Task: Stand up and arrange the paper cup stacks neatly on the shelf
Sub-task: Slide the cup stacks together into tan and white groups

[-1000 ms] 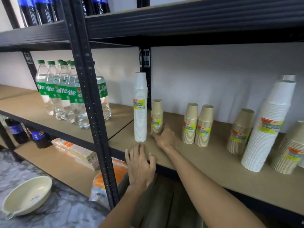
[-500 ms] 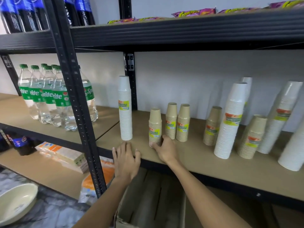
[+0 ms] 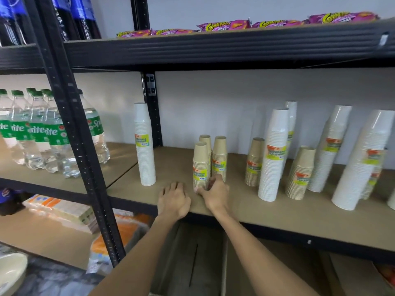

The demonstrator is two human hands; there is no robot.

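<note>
Black metal shelving fills my view, with a tan board shelf (image 3: 267, 210) at chest height against a pale wall. My right hand (image 3: 214, 194) wraps the foot of the front brown stack (image 3: 201, 165), thumb on its near side and fingers curled round its right side, so I hold it upright near the front edge. My left hand (image 3: 174, 199) lies flat on the board just beside it, fingers spread and holding nothing.

I judge this to be the placing step: the stack is being lined up with its two brown neighbours (image 3: 219, 157) just behind it. Next I should settle it square, let go without tipping it, then reach for the stacks farther right, several of which lean.

Counting what I can see: five brown stacks in all, three clustered by my hand, one (image 3: 254, 162) beside the tall white ones, and one (image 3: 300, 173) farther right. White stacks come to five: one (image 3: 145, 144) alone by the post, two (image 3: 273, 152) in the middle with one behind the other, and two (image 3: 361, 165) leaning at the right. Something more shows at the far right edge, cut off, so I cannot tell what it is.
</note>
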